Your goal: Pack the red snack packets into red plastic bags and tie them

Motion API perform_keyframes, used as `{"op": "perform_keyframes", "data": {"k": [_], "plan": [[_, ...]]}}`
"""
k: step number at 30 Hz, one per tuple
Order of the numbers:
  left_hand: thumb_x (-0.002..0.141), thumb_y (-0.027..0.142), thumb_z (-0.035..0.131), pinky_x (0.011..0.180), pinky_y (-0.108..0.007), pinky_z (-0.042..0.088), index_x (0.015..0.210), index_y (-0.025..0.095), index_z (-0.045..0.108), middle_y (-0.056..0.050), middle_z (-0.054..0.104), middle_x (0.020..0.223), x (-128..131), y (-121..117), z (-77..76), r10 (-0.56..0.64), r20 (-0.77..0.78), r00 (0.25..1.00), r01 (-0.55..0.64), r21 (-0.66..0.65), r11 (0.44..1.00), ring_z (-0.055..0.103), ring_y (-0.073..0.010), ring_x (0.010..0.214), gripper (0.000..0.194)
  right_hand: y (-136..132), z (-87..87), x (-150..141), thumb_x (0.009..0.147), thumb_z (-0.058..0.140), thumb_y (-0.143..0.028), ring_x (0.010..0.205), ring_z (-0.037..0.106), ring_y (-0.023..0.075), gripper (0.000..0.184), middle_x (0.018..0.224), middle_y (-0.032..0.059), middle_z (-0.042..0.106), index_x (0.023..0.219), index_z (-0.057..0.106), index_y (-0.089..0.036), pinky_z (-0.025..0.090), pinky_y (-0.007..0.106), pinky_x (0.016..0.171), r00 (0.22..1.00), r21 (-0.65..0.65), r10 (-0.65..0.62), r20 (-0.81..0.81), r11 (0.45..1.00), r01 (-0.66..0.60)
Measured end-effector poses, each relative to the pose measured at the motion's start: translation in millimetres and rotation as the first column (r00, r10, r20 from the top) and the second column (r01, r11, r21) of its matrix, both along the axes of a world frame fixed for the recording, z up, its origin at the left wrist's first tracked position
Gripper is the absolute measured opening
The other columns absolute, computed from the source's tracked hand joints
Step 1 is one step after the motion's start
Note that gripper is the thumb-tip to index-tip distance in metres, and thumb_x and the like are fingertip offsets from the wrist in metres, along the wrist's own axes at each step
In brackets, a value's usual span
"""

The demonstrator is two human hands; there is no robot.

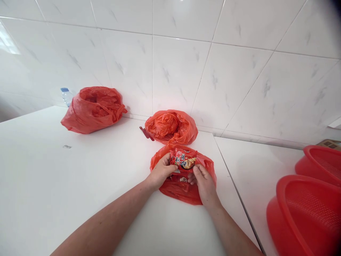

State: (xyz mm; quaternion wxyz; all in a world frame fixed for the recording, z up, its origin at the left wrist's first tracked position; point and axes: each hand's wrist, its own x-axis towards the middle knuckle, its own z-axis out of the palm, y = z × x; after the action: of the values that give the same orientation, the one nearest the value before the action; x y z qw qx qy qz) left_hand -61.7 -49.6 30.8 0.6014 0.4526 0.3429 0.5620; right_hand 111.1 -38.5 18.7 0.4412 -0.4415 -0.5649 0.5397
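Note:
Both of my hands pinch a small red snack packet (183, 158) with printed characters and a picture of food. My left hand (161, 171) grips its left edge and my right hand (202, 181) grips its lower right corner. The packet sits just above the open mouth of a red plastic bag (181, 190) lying on the white table (80, 177). Another packet shows inside that bag, under my hands.
A second red plastic bag (172, 127) lies just behind, by the tiled wall, with a small red tool (146, 133) at its left. A third, larger red bag (93, 109) and a clear bottle (66, 96) sit at far left. Two red baskets (306, 213) stand at right.

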Motion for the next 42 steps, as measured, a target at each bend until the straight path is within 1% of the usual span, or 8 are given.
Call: {"op": "perform_keyframes", "data": {"k": [4, 11, 19, 25, 29, 35, 39, 42], "plan": [[0.078, 0.03, 0.067, 0.08, -0.035, 0.049, 0.106, 0.016, 0.056, -0.008, 0.067, 0.099, 0.5, -3.3, 0.4, 0.009, 0.006, 1.0, -0.009, 0.04, 0.999, 0.065, -0.021, 0.086, 0.033, -2.2, 2.9, -1.5, 0.084, 0.051, -0.054, 0.063, 0.056, 0.0187, 0.032, 0.066, 0.0001, 0.059, 0.075, 0.056, -0.024, 0.047, 0.032, 0.06, 0.997, 0.032, 0.019, 0.069, 0.999, -0.021], [0.075, 0.033, 0.072, 0.078, -0.035, 0.049, 0.103, 0.016, 0.057, -0.007, 0.068, 0.092, 0.3, -3.5, 0.0, 0.025, 0.013, 1.0, -0.025, 0.053, 0.998, 0.064, -0.02, 0.082, 0.036, -5.7, 8.0, -1.4, 0.086, 0.049, -0.051, 0.065, 0.056, 0.0178, 0.03, 0.066, -0.001, 0.057, 0.074, 0.055, -0.023, 0.047, 0.031, 0.062, 0.991, 0.045, 0.051, 0.122, 0.997, -0.057], [0.072, 0.031, 0.075, 0.078, -0.033, 0.049, 0.103, 0.017, 0.058, -0.006, 0.069, 0.093, 1.1, -4.0, 0.4, 0.016, 0.016, 1.0, -0.017, 0.054, 0.998, 0.065, -0.0195, 0.083, 0.038, -4.7, 6.9, -3.6, 0.077, 0.065, -0.042, 0.07, 0.054, 0.0173, 0.023, 0.078, -0.0005, 0.059, 0.086, 0.057, -0.023, 0.045, 0.031, 0.064, 0.994, 0.047, 0.082, 0.076, 0.995, -0.086], [0.07, 0.031, 0.076, 0.079, -0.035, 0.05, 0.105, 0.017, 0.058, -0.007, 0.069, 0.094, 0.7, -4.8, 2.4, 0.011, -0.025, 1.0, -0.009, 0.049, 0.999, 0.066, -0.0209, 0.084, 0.041, -4.5, 5.8, -2.5, 0.077, 0.064, -0.042, 0.068, 0.053, 0.0162, 0.021, 0.076, -0.0016, 0.059, 0.083, 0.057, -0.023, 0.045, 0.03, 0.064, 0.992, 0.06, 0.071, 0.105, 0.995, -0.077], [0.071, 0.033, 0.076, 0.08, -0.035, 0.05, 0.104, 0.017, 0.058, -0.007, 0.069, 0.098, 0.3, -4.2, 1.7, 0.027, -0.039, 0.999, -0.025, 0.038, 0.999, 0.065, -0.0215, 0.086, 0.041, -4.5, 6.7, -1.6, 0.078, 0.064, -0.044, 0.064, 0.053, 0.0151, 0.023, 0.072, -0.0022, 0.058, 0.083, 0.056, -0.023, 0.045, 0.03, 0.063, 0.995, 0.037, 0.069, 0.071, 0.997, -0.072], [0.075, 0.035, 0.072, 0.085, -0.037, 0.049, 0.109, 0.016, 0.055, -0.01, 0.067, 0.106, 1.4, -1.9, -1.6, 0.021, 0.041, 0.999, -0.024, 0.069, 0.997, 0.064, -0.0233, 0.094, 0.042, -2.1, 6.0, -0.1, 0.077, 0.063, -0.049, 0.061, 0.054, 0.0169, 0.027, 0.073, -0.001, 0.058, 0.088, 0.056, -0.025, 0.047, 0.033, 0.062, 1.0, 0.001, 0.013, 0.013, 1.0, -0.013], [0.074, 0.031, 0.073, 0.083, -0.036, 0.05, 0.109, 0.016, 0.054, -0.009, 0.067, 0.105, 1.8, -1.4, -3.5, -0.003, 0.06, 0.998, 0.0, 0.061, 0.998, 0.065, -0.0225, 0.091, 0.042, -1.7, 5.9, -0.4, 0.077, 0.063, -0.05, 0.061, 0.055, 0.0176, 0.028, 0.074, -0.0001, 0.059, 0.087, 0.057, -0.025, 0.048, 0.035, 0.062, 1.0, -0.006, 0.002, 0.017, 1.0, -0.002], [0.073, 0.029, 0.074, 0.083, -0.036, 0.05, 0.108, 0.016, 0.055, -0.008, 0.067, 0.103, 1.5, -1.7, -3.8, 0.014, 0.051, 0.999, -0.016, 0.043, 0.999, 0.065, -0.0219, 0.09, 0.042, -1.3, 5.3, -0.7, 0.075, 0.064, -0.052, 0.062, 0.056, 0.0187, 0.029, 0.072, 0.0002, 0.059, 0.083, 0.056, -0.025, 0.049, 0.035, 0.061, 0.999, -0.002, 0.021, 0.029, 1.0, -0.021]]}}
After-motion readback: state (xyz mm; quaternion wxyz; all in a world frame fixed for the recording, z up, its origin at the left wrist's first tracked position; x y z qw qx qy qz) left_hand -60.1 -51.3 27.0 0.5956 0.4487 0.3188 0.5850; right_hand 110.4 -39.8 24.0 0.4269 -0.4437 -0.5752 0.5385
